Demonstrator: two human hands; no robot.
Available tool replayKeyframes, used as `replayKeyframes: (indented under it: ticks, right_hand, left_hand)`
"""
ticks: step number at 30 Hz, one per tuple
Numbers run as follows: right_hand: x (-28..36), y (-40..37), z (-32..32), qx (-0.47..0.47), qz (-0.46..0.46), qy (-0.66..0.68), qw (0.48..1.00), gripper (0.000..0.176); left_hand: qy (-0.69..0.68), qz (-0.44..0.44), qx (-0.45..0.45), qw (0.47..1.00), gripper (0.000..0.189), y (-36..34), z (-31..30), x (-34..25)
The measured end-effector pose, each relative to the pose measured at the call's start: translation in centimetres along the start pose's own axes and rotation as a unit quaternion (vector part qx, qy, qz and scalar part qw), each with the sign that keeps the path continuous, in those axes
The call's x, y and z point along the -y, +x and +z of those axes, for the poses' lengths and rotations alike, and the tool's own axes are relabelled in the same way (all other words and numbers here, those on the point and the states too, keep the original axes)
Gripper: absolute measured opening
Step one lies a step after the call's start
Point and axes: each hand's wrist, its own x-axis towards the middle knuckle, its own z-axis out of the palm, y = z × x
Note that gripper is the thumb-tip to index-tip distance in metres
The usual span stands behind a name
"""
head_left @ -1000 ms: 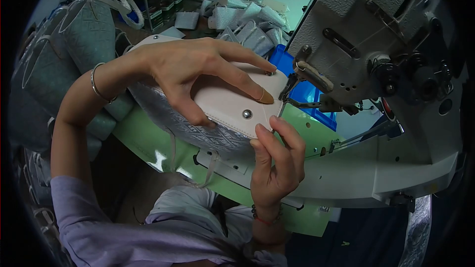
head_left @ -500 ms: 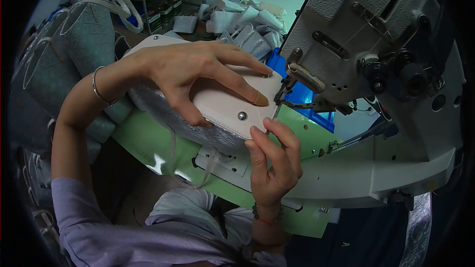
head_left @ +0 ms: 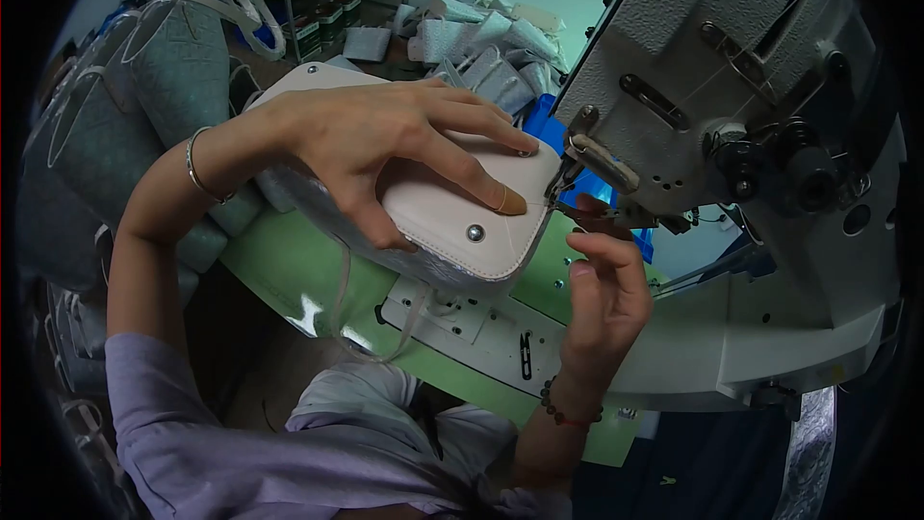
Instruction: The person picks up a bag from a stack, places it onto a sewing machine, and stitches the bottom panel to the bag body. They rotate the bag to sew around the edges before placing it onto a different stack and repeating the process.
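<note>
– While the L hand (head_left: 385, 149) lies spread on that cream handbag (head_left: 438, 217), what's the thumb doing?
– Thumb's hooked on the near edge. Fingers are fanned flat across the flap, w/ the index tip close to the presser foot (head_left: 568, 178). So it's a wide, pressing hold on the bag. I'd say that's to keep the flap flat and stop it swivelling by the needle.
– Where does the bag sit?
– Propped above the white machine bed (head_left: 539, 337) and the green table (head_left: 279, 274). Its right corner is tucked right at the foot of the sewing machine (head_left: 712, 67). Patterned grey body underneath, and a strap (head_left: 339, 299) dangles off the near side.
– Which way's it pointing?
– Long axis runs from far left toward the mach. on the right, sloping down a bit toward the person. Flap side is up, snap stud (head_left: 474, 232) near the front edge, rounded corner aimed at the needle.
– R hand (head_left: 606, 294)?
– Not on the bag – just beside it, below the foot. Fingers are half curled, tips up by the foot parts. Nothing in it that I can see, tho I can't tell if it pinches a thread. Prob. kept there to be near the foot.
– Anything else?
– More grey bags (head_left: 164, 67) stacked far left, and a blue bin (head_left: 544, 116) behind the flap.
</note>
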Motion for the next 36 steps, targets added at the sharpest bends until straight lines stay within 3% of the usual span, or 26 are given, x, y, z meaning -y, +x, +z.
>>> replayKeyframes:
  ticks: [1,3,7,9,21,30,36]
  right_hand:
    - [0.4,0.4,0.4,0.000,0.002,-0.002,1.000,0.024]
    - [1.5,1.5,0.6,0.010,-0.085,0.044,0.995,0.023]
    - [1.9,1.4,0.1,-0.002,-0.045,0.026,0.999,0.019]
    - [2.7,1.0,0.0,-0.034,-0.006,-0.066,0.997,0.017]
    - [3.4,-0.8,-1.5,-0.039,-0.093,-0.125,0.987,0.017]
    - [4.5,-1.9,-2.8,-0.094,-0.084,-0.170,0.977,0.018]
    - [7.5,-4.4,-7.5,-0.010,-0.153,-0.274,0.950,0.022]
  left_hand:
    - [-0.002,0.000,0.000,1.000,0.081,-0.3,0.0,0.1]
    - [-0.005,-0.002,0.001,1.000,0.081,-0.2,0.0,0.0]
    - [-0.003,0.000,-0.010,1.000,0.080,-0.2,0.1,0.2]
    - [-0.007,0.003,-0.014,1.000,0.079,-0.3,0.3,0.4]
    - [-0.052,0.031,-0.022,0.998,0.077,0.0,0.4,1.9]
    - [-0.048,0.021,-0.024,0.998,0.079,-0.1,0.7,2.0]
    - [-0.063,0.022,-0.031,0.997,0.078,-0.1,0.8,2.1]
